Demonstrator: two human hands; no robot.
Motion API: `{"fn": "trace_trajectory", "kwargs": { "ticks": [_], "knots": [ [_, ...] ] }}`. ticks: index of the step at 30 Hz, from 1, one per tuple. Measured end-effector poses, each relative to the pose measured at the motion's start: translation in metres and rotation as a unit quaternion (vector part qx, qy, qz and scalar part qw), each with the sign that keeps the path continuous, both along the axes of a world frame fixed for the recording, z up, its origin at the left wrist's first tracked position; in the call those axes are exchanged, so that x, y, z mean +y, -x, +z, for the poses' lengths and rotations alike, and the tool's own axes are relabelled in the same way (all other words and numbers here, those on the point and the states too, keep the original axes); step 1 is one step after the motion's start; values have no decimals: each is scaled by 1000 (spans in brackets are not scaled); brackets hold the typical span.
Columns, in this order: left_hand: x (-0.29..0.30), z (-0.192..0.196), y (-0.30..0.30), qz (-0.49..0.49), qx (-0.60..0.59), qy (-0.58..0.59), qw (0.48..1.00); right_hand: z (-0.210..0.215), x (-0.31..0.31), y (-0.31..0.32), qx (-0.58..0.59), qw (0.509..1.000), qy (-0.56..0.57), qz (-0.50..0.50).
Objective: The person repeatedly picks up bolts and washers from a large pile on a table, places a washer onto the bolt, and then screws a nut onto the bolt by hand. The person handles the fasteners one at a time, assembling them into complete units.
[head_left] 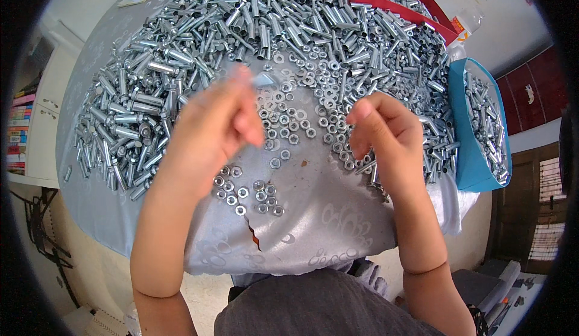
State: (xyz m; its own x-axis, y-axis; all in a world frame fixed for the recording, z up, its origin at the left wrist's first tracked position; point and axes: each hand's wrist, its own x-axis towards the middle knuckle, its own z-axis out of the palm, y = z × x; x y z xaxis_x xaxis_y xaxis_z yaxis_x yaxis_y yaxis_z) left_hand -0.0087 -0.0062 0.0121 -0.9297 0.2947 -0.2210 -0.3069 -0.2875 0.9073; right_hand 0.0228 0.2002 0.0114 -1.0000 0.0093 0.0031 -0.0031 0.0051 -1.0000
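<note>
Smeared by motion, my left hand [220, 122] hovers over the left side of the loose nuts; its grip cannot be read. Just past its fingertips is a pale, blurred piece [265, 79], and I cannot tell whether the hand touches it. My right hand [392, 137] is held above the right edge of the nuts, thumb and fingers curled together; what they hold, if anything, is hidden. Hex nuts [283, 122] and flat washers [278, 57] lie scattered between the hands. Nearer me sit two small groups of nuts, one [231, 191] beside the other [268, 198].
Metal sleeves [289, 31] are heaped across the back of the cloth-covered table [338, 227]. Bolts with sleeves [129, 113] pile up at left. A red box [410, 13] at back right and a blue box [473, 161] at right hold metal parts. The cloth has a tear [253, 236].
</note>
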Motion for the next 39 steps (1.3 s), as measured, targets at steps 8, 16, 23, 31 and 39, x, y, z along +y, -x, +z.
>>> {"fn": "trace_trajectory", "kwargs": {
  "ticks": [8, 16, 23, 31, 39],
  "knots": [
    [-62, -1, 39, 236, 11, -382, 894, 1, 14, 12, -51, 985, 143, -79],
    [-22, -9, 22, 91, -114, -339, 929, -1, 19, 14, -7, 989, 118, -85],
    [2, -14, 9, 40, -23, -77, 996, -5, 56, 28, 224, 840, -478, -128],
    [1, -17, 7, 3, -48, -120, 992, -17, 64, 29, 224, 808, -545, -5],
    [5, -16, 6, -12, -105, -140, 984, -15, 61, 26, 202, 808, -553, -15]
  ]
}}
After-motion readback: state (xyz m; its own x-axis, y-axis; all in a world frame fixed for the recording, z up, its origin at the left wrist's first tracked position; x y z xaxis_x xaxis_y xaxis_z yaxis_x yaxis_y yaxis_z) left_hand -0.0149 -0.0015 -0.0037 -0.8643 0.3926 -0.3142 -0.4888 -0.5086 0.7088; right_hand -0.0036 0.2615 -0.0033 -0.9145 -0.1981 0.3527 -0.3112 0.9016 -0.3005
